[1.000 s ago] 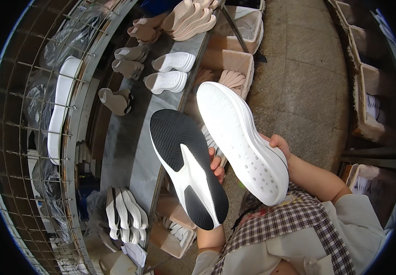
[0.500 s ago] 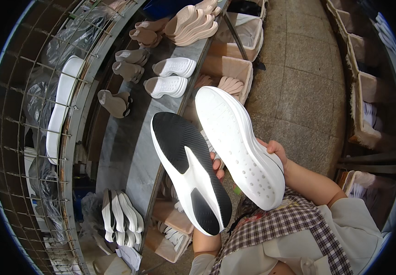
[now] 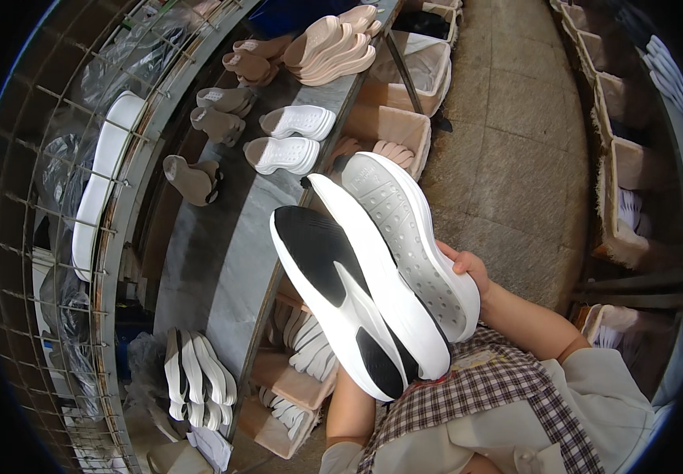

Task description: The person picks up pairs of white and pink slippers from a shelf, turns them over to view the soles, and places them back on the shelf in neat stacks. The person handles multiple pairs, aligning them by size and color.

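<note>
Three white shoe soles show side by side in front of me. The leftmost sole [image 3: 298, 257] has its black ribbed tread facing up. Beside it a second sole [image 3: 385, 276] is tilted to show its white sidewall with a thin black edge. The right sole [image 3: 413, 229] turns its grey, dimpled inner face up. My right hand [image 3: 468, 267] grips that sole's right edge, thumb on top. My left forearm [image 3: 351, 407] runs behind the leftmost sole, where my left hand is hidden. Which hand carries the middle sole I cannot tell.
A grey bench [image 3: 207, 272] on the left bears white soles [image 3: 282, 154], pink soles [image 3: 330, 51], brown soles [image 3: 191, 180] and a white-and-black stack [image 3: 199, 375]. Wire mesh [image 3: 21, 205] stands beyond it. Lined bins [image 3: 405, 118] sit under the bench; more bins [image 3: 614, 158] line the aisle's right.
The middle sole now shows between the other two. The right sole has turned, its inner face more in view. My left fingers, seen before behind the tread sole, are now hidden.
</note>
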Demonstrator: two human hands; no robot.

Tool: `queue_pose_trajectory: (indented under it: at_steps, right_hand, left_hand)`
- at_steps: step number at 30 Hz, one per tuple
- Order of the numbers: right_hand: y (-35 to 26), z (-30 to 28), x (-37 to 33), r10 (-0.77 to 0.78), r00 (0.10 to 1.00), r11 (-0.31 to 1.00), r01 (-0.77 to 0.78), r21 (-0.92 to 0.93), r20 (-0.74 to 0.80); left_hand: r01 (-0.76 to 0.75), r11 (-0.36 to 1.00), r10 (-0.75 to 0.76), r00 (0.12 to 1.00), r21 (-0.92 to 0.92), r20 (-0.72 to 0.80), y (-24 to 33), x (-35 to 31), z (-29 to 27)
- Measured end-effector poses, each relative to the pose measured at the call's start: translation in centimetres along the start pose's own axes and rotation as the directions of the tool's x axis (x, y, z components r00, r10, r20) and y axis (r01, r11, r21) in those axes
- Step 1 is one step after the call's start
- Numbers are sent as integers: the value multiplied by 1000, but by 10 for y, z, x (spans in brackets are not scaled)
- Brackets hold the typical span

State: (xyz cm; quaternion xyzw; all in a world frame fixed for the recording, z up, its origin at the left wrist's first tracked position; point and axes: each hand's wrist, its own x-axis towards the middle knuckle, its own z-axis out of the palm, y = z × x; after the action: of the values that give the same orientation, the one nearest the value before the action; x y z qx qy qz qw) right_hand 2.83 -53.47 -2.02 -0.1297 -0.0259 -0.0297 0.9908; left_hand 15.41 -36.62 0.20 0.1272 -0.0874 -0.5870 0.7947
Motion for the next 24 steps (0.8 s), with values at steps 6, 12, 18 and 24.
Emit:
queue_pose_trajectory:
  at_steps: [6, 12, 18, 24]
  right_hand:
    - [4, -11, 0, 10, 997, 980, -26, 196, 81]
    - [5, -14, 4, 24, 998, 994, -29, 109, 54]
    - [15, -29, 9, 114, 993, 979, -117, 165, 26]
    - [19, -36, 8, 207, 975, 901, -221, 373, 77]
  left_hand:
    - [-7, 999, 10, 999, 49, -53, -1, 4, -2]
    - [-69, 918, 215, 913, 390, -347, -4, -1, 25]
    - [-67, 605, 520, 788, 794, -330, -20, 6, 56]
    - [-38, 633, 470, 813, 773, -344, -23, 11, 69]
